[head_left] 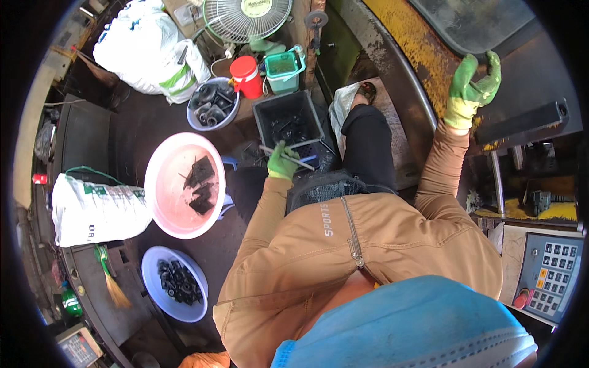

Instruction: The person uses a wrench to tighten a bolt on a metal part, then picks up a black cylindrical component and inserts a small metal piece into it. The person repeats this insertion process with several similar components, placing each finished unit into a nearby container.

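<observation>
My left hand [282,162], in a green glove, is closed around a thin grey rod [302,162]. It is just in front of a black square bin [288,119] with dark parts lying in it. My right hand [473,89], also gloved in green, is raised at the far right with thumb and fingers apart and nothing between them. It is nearest to the dark window panel [485,24] of a worn yellow machine [408,37]. Whether the fingertips touch the panel's edge, I cannot tell. A black handle bar [521,122] sits just below that hand.
On the left stand a pink basin [161,184] with dark flat pieces, a lavender basin [153,288] and a bluish bowl [211,126] of black parts. White sacks [101,208], a red container [246,76], a green bucket [285,83] and a fan [245,21] surround them. A keypad panel [549,276] is at right.
</observation>
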The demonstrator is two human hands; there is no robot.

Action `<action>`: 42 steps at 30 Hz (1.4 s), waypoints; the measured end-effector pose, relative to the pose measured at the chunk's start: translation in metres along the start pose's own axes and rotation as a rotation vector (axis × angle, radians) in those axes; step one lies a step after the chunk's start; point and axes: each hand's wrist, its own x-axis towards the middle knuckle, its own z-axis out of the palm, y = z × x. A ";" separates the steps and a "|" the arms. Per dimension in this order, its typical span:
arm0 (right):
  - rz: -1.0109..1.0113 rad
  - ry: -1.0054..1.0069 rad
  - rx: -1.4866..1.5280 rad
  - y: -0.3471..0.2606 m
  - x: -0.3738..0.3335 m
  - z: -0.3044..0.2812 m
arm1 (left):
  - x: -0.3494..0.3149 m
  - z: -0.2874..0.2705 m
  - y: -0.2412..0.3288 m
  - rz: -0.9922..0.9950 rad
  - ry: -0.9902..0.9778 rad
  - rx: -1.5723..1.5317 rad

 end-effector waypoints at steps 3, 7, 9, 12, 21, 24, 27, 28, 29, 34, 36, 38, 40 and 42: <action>-0.178 0.036 -0.054 0.025 0.028 -0.011 | 0.013 -0.032 -0.003 -0.145 0.157 0.098; -0.498 -0.050 -0.267 0.032 0.058 -0.044 | 0.031 -0.051 0.002 -0.114 0.242 0.364; -0.544 -0.117 -0.329 0.027 0.063 -0.061 | 0.034 -0.054 0.002 -0.127 0.250 0.340; -0.583 -0.199 -0.384 0.022 0.064 -0.087 | 0.032 -0.055 -0.001 -0.145 0.269 0.280; -0.373 -0.159 -0.185 0.033 0.046 -0.121 | 0.021 -0.060 0.015 -0.103 0.287 0.239; -0.393 -0.146 -0.173 0.036 0.043 -0.122 | 0.021 -0.067 0.018 -0.094 0.338 0.151; -0.361 -0.045 -0.145 0.038 0.041 -0.122 | 0.019 -0.072 0.020 -0.112 0.334 0.167; -0.319 0.026 -0.104 0.039 0.040 -0.122 | 0.018 -0.072 0.020 -0.119 0.373 0.179; -0.343 0.054 -0.052 0.040 0.040 -0.122 | 0.017 -0.073 0.021 -0.127 0.366 0.143; -0.417 0.033 -0.232 0.044 0.042 -0.123 | 0.013 -0.069 0.024 -0.153 0.334 0.172; -0.430 0.031 -0.253 0.044 0.042 -0.124 | 0.013 -0.067 0.023 -0.150 0.357 0.119; -0.434 0.022 -0.299 0.042 0.042 -0.124 | 0.012 -0.066 0.022 -0.131 0.349 0.164; -0.398 0.030 -0.306 0.041 0.042 -0.124 | 0.012 -0.065 0.021 -0.128 0.370 0.192; -0.394 0.028 -0.308 0.039 0.042 -0.124 | 0.010 -0.063 0.022 -0.158 0.351 0.194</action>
